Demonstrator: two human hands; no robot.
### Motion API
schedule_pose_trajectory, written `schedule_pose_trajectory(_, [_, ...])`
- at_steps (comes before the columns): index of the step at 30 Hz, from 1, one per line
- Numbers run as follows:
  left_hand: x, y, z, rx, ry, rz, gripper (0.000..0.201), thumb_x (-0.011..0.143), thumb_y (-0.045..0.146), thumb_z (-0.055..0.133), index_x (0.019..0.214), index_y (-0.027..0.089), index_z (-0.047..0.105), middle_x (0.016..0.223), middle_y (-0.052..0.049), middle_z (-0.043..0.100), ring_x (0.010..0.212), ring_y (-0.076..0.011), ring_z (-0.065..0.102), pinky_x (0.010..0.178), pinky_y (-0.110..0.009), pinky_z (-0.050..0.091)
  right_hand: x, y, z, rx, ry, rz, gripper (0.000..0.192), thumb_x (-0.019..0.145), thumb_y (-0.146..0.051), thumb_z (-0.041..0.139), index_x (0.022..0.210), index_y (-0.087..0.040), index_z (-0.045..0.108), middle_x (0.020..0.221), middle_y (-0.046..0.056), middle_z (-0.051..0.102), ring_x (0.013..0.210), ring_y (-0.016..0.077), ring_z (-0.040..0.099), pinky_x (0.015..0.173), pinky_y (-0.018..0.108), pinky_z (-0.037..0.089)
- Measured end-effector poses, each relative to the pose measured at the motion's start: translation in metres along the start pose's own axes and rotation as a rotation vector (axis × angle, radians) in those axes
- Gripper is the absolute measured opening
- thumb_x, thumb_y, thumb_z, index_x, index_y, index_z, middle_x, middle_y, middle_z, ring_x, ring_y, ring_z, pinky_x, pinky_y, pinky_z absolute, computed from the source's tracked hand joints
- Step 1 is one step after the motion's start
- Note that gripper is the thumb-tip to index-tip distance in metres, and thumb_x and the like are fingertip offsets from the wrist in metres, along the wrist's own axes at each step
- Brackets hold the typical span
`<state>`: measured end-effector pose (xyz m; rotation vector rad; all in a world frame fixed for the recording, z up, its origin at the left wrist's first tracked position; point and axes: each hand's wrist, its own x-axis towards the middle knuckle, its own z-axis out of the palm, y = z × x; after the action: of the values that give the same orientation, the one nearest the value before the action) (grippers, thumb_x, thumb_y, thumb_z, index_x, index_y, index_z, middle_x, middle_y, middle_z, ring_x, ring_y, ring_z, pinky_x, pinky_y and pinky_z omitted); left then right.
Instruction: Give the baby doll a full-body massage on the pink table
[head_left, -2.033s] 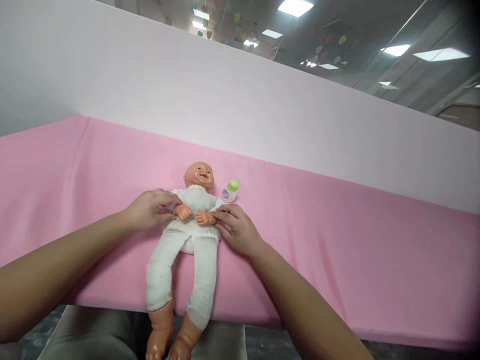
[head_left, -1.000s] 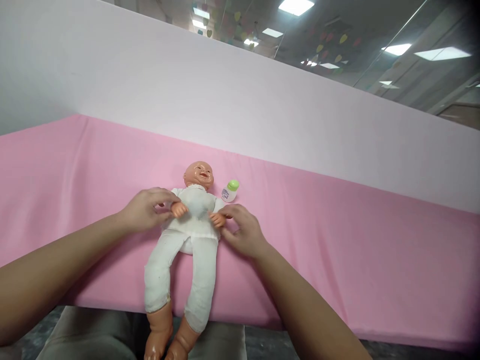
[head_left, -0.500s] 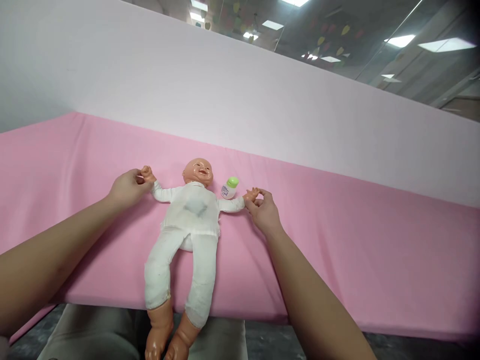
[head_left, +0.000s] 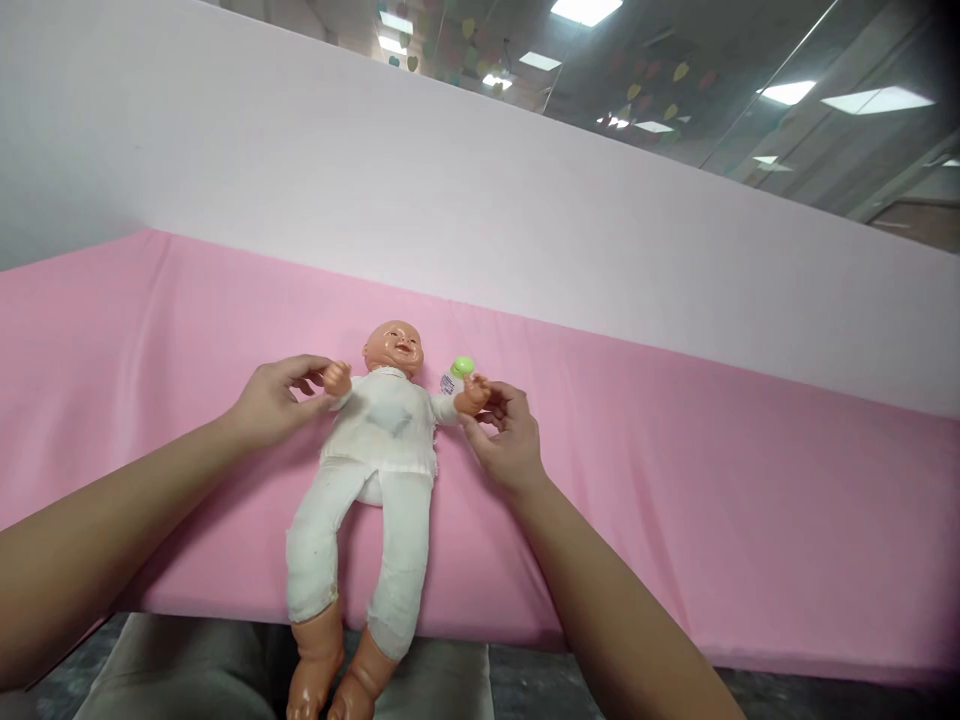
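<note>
The person's legs (head_left: 195, 665) are showing nearest, in greyish trousers below the edge of the bench (head_left: 750, 510), with dark floor (head_left: 525, 690) showing beside them. The doll (head_left: 379, 435) is lying on its back on the bench, its bare feet (head_left: 315, 668) sticking out past the near edge over the person's lap and its head (head_left: 394, 347) pointing away. Its white trouser legs are lying slightly apart, and its white top is showing a greyish patch on the chest.

Farther up, both forearms are reaching in from the sides. The right hand (head_left: 506, 440) is pinching the doll's arm at the wrist between thumb and fingers, and the doll's small fingers are spreading just above the grip. The left hand (head_left: 276, 400) is pinching the opposite wrist in the same way, with that doll arm bending upward close to the shoulder.

Just beyond the right-hand grip, a bottle (head_left: 463, 367) with a green cap is resting on the bench near the doll's head; the doll's fingers are partly covering it. A pink cover is draping the bench in soft folds. Behind it a white wall (head_left: 450, 190) is rising, and above that glass (head_left: 727, 120) is showing ceiling lights (head_left: 587, 10) and coloured hearts (head_left: 680, 72).
</note>
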<state>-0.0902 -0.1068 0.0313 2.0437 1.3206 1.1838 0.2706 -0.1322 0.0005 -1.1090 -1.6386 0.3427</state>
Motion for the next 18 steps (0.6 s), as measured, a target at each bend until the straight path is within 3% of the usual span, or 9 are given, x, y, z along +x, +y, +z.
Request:
schedule_pose_trajectory(4, [-0.006, 0.005, 0.013, 0.09, -0.224, 0.253, 0.034, 0.09, 0.046, 0.069, 0.117, 0.027, 0.078, 0.113, -0.007, 0.079, 0.102, -0.0272, 0.07, 0.088, -0.04, 0.059, -0.01, -0.023, 0.019, -0.13, -0.26, -0.35, 0.031, 0.09, -0.018, 0.069, 0.12, -0.029, 0.069, 0.118, 0.006, 0.074, 0.109, 0.0239, 0.071, 0.096, 0.044, 0.062])
schedule_pose_trajectory(7, [-0.006, 0.002, 0.015, 0.115, -0.25, 0.267, 0.039, 0.089, 0.046, 0.069, 0.122, 0.026, 0.077, 0.113, -0.008, 0.079, 0.103, -0.0277, 0.07, 0.087, -0.041, 0.059, -0.01, -0.024, 0.023, -0.187, -0.309, -0.4, 0.03, 0.093, -0.017, 0.064, 0.119, -0.029, 0.072, 0.121, 0.006, 0.075, 0.115, 0.0248, 0.069, 0.102, 0.048, 0.059])
schedule_pose_trajectory(10, [-0.003, 0.0, 0.01, 0.108, -0.114, 0.058, 0.057, 0.087, 0.051, 0.071, 0.138, 0.026, 0.068, 0.117, -0.007, 0.078, 0.095, -0.0254, 0.07, 0.083, -0.038, 0.059, -0.007, -0.013, 0.017, -0.181, -0.217, -0.196, 0.031, 0.093, -0.026, 0.07, 0.124, -0.029, 0.07, 0.12, 0.006, 0.075, 0.108, 0.0248, 0.072, 0.098, 0.048, 0.061])
schedule_pose_trajectory(14, [0.007, -0.009, -0.005, 0.041, 0.077, -0.196, 0.064, 0.085, 0.049, 0.072, 0.144, 0.026, 0.062, 0.119, -0.006, 0.077, 0.096, -0.0255, 0.072, 0.086, -0.037, 0.056, 0.004, 0.013, 0.001, 0.012, -0.009, 0.1, 0.061, 0.092, -0.043, 0.075, 0.147, -0.026, 0.052, 0.128, 0.012, 0.072, 0.107, 0.0248, 0.073, 0.09, 0.043, 0.064])
schedule_pose_trajectory(16, [0.014, -0.019, -0.014, 0.036, 0.106, -0.3, 0.063, 0.085, 0.048, 0.071, 0.143, 0.025, 0.061, 0.111, -0.005, 0.078, 0.094, -0.025, 0.072, 0.082, -0.035, 0.054, 0.011, 0.032, -0.008, 0.094, 0.048, 0.21, 0.078, 0.092, -0.048, 0.075, 0.156, -0.025, 0.038, 0.138, 0.016, 0.068, 0.108, 0.0251, 0.074, 0.088, 0.042, 0.066])
schedule_pose_trajectory(18, [0.02, -0.032, -0.022, 0.06, 0.085, -0.386, 0.055, 0.086, 0.047, 0.069, 0.136, 0.024, 0.064, 0.101, -0.003, 0.078, 0.086, -0.0228, 0.07, 0.074, -0.032, 0.05, 0.017, 0.052, -0.017, 0.12, 0.129, 0.361, 0.09, 0.088, -0.052, 0.077, 0.159, -0.023, 0.03, 0.145, 0.02, 0.062, 0.1, 0.0251, 0.076, 0.076, 0.04, 0.068])
